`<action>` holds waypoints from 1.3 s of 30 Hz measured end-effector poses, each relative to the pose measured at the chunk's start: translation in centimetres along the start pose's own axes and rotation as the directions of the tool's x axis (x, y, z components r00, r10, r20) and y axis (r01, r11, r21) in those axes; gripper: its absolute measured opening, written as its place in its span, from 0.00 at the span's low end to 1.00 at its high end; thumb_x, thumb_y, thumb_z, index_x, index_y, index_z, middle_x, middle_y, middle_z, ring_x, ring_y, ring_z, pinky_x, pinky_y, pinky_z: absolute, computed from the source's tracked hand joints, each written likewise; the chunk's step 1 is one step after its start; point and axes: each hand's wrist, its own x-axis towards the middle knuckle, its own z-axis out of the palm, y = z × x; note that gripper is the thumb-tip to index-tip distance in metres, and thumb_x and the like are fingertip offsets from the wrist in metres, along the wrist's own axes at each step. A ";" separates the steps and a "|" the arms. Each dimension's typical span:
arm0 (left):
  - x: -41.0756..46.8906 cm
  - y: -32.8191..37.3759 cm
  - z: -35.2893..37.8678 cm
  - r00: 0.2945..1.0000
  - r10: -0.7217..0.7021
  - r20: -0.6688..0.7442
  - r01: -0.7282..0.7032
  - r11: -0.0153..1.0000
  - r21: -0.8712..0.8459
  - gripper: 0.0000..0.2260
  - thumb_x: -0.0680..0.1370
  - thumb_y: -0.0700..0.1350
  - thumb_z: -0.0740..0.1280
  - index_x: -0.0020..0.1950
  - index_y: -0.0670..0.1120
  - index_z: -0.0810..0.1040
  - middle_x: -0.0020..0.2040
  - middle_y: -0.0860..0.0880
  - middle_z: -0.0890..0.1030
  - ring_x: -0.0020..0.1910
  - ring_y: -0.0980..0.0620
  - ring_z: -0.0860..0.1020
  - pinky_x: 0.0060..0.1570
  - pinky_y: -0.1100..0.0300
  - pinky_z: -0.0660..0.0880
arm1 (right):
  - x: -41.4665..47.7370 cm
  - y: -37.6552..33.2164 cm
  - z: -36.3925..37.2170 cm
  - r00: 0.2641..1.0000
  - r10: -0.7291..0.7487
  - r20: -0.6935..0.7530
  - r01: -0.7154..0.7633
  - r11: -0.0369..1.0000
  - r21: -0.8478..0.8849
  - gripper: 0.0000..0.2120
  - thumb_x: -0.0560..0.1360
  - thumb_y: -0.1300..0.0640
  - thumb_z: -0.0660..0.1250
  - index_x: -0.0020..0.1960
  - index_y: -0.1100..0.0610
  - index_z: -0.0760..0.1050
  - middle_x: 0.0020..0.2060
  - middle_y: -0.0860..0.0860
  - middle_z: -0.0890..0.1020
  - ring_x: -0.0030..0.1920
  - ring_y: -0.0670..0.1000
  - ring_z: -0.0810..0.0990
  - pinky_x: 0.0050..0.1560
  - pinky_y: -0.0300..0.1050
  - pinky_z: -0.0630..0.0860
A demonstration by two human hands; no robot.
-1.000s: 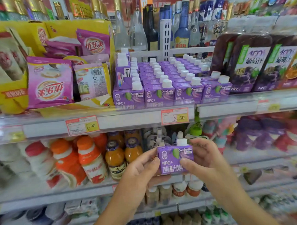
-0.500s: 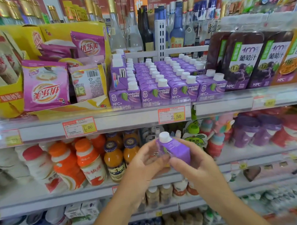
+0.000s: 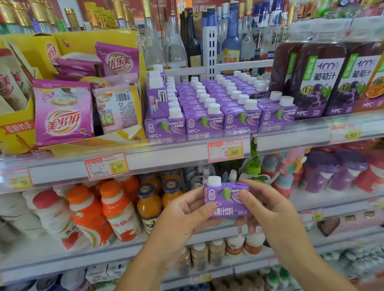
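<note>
Shop shelving ahead, drinks on every tier; the shelf rail (image 3: 165, 162) above my hands carries a 2.50 price tag (image 3: 225, 150). Change: half a second ago the purple juice carton (image 3: 226, 201) was twisted edge-on, cap toward me. Now it's square again, printed front facing me, white cap (image 3: 214, 180) up at the left corner, same as a second ago. Left hand (image 3: 185, 213) grips its left side, thumb across the lower front; right hand (image 3: 271, 210) pinches the right side, thumb over the label. It's held in mid-air below the matching row of cartons (image 3: 218, 117), in front of the lower shelf. Looks like the all-round check is done and it's oriented to face up in that row. Material: glossy coated paperboard, boxy, crisp folds, hard round plastic cap. Probably dents if squeezed.
</note>
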 end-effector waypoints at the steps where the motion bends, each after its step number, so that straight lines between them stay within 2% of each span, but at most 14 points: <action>1: 0.0 0.1 0.0 1.000 -0.004 0.003 0.004 1.000 -0.020 0.20 0.73 0.44 0.67 0.65 0.47 0.75 0.58 0.46 0.84 0.59 0.49 0.81 0.53 0.59 0.80 | 0.0 -0.2 0.0 1.000 -0.007 -0.016 0.006 1.000 -0.006 0.18 0.68 0.50 0.68 0.58 0.51 0.78 0.42 0.51 0.85 0.32 0.58 0.80 0.25 0.43 0.75; 4: 0.0 0.2 0.3 1.000 -0.007 0.004 0.008 0.997 -0.074 0.18 0.76 0.44 0.64 0.65 0.45 0.77 0.59 0.44 0.83 0.58 0.47 0.82 0.50 0.61 0.80 | 0.2 0.0 0.0 0.998 -0.021 -0.062 0.018 0.999 -0.037 0.19 0.68 0.49 0.71 0.58 0.49 0.77 0.46 0.47 0.84 0.39 0.59 0.83 0.32 0.48 0.81; 6: 0.1 0.3 0.6 1.000 0.007 -0.028 -0.010 0.996 -0.084 0.16 0.75 0.43 0.65 0.63 0.44 0.79 0.57 0.43 0.84 0.56 0.46 0.83 0.48 0.61 0.80 | 0.1 0.4 0.2 1.000 -0.019 -0.003 0.018 0.997 -0.075 0.25 0.65 0.44 0.77 0.60 0.44 0.75 0.53 0.49 0.82 0.45 0.54 0.83 0.39 0.44 0.82; 8: 0.3 0.3 0.8 0.999 0.023 -0.049 -0.026 0.997 -0.079 0.16 0.74 0.42 0.66 0.61 0.43 0.81 0.55 0.42 0.85 0.54 0.47 0.84 0.46 0.61 0.81 | -0.1 1.0 0.7 0.998 -0.026 0.059 0.036 0.985 -0.167 0.32 0.58 0.39 0.79 0.60 0.35 0.72 0.59 0.48 0.77 0.54 0.50 0.81 0.48 0.46 0.82; 11: 0.2 0.4 0.8 0.998 0.021 -0.053 -0.025 0.996 -0.086 0.15 0.73 0.43 0.67 0.59 0.44 0.82 0.54 0.43 0.85 0.53 0.47 0.84 0.46 0.61 0.81 | -0.1 1.0 0.8 0.994 -0.067 0.084 0.082 0.978 -0.194 0.34 0.57 0.41 0.79 0.61 0.33 0.71 0.59 0.44 0.74 0.56 0.49 0.80 0.53 0.47 0.80; 14: 0.3 0.4 0.2 0.996 0.028 -0.079 -0.030 0.999 -0.020 0.16 0.73 0.48 0.67 0.61 0.48 0.81 0.57 0.47 0.85 0.57 0.50 0.82 0.51 0.58 0.80 | -0.1 0.3 0.4 0.983 -0.008 0.181 0.016 0.999 -0.046 0.32 0.66 0.52 0.79 0.66 0.42 0.72 0.57 0.44 0.81 0.54 0.47 0.82 0.52 0.42 0.80; 17: 0.6 0.3 0.0 0.999 -0.001 -0.039 0.003 0.998 0.068 0.24 0.74 0.50 0.69 0.70 0.53 0.73 0.65 0.54 0.80 0.63 0.55 0.78 0.63 0.54 0.75 | -0.5 -0.1 0.2 0.966 0.062 0.252 -0.110 0.978 0.177 0.22 0.70 0.58 0.74 0.63 0.51 0.75 0.53 0.49 0.84 0.53 0.50 0.83 0.47 0.40 0.80; 21: 0.8 0.3 0.2 1.000 -0.002 -0.001 0.002 0.995 0.097 0.19 0.75 0.43 0.69 0.66 0.48 0.76 0.59 0.48 0.83 0.59 0.49 0.81 0.60 0.55 0.77 | -0.3 0.3 0.2 0.960 0.124 0.250 -0.197 0.936 0.293 0.16 0.75 0.60 0.64 0.62 0.58 0.77 0.53 0.57 0.84 0.48 0.55 0.83 0.41 0.45 0.81; 23: 1.0 0.1 0.3 0.997 0.051 -0.049 -0.046 0.993 0.111 0.21 0.70 0.43 0.72 0.64 0.48 0.78 0.57 0.48 0.84 0.57 0.49 0.82 0.56 0.58 0.79 | -0.3 0.3 -0.1 0.964 0.070 0.258 -0.133 0.963 0.235 0.17 0.75 0.57 0.67 0.63 0.57 0.76 0.53 0.57 0.84 0.49 0.56 0.83 0.43 0.45 0.81; 26: 1.2 -0.1 0.4 0.985 0.128 -0.115 -0.105 0.978 0.182 0.23 0.66 0.43 0.75 0.60 0.49 0.79 0.54 0.52 0.85 0.55 0.53 0.82 0.52 0.62 0.79 | 0.0 0.2 -0.8 0.974 -0.015 0.226 0.010 1.000 0.023 0.19 0.72 0.53 0.75 0.61 0.50 0.75 0.52 0.50 0.84 0.51 0.53 0.83 0.45 0.44 0.81; 29: 1.2 0.0 0.5 0.980 0.167 -0.113 -0.134 0.959 0.251 0.21 0.68 0.38 0.75 0.59 0.50 0.79 0.53 0.55 0.85 0.54 0.57 0.82 0.50 0.65 0.78 | 0.7 -0.1 -1.8 0.971 -0.082 0.226 0.109 0.988 -0.111 0.17 0.69 0.55 0.72 0.55 0.41 0.77 0.51 0.48 0.84 0.51 0.51 0.83 0.48 0.46 0.81; 32: 1.2 0.2 0.6 0.981 0.174 -0.088 -0.141 0.945 0.297 0.21 0.71 0.33 0.74 0.60 0.50 0.80 0.53 0.56 0.85 0.55 0.58 0.82 0.50 0.66 0.77 | 0.9 -0.5 -2.4 0.958 -0.099 0.269 0.152 0.971 -0.185 0.17 0.69 0.55 0.71 0.55 0.39 0.77 0.52 0.46 0.84 0.53 0.49 0.82 0.48 0.46 0.81; 36: 1.1 0.5 0.8 0.976 0.209 -0.065 -0.176 0.925 0.336 0.19 0.69 0.43 0.74 0.58 0.53 0.80 0.54 0.56 0.85 0.56 0.57 0.82 0.53 0.62 0.78 | 1.0 -1.8 -2.9 0.954 -0.085 0.288 0.173 0.941 -0.292 0.17 0.71 0.51 0.69 0.59 0.47 0.77 0.51 0.44 0.84 0.51 0.46 0.83 0.48 0.44 0.81; 39: 1.2 1.1 0.9 0.965 0.256 -0.058 -0.217 0.902 0.373 0.19 0.68 0.48 0.73 0.58 0.56 0.80 0.53 0.57 0.85 0.55 0.57 0.82 0.54 0.59 0.78 | 2.1 -4.5 -3.7 0.938 -0.113 0.326 0.269 0.833 -0.483 0.14 0.71 0.44 0.66 0.56 0.44 0.79 0.49 0.41 0.83 0.49 0.44 0.82 0.51 0.43 0.79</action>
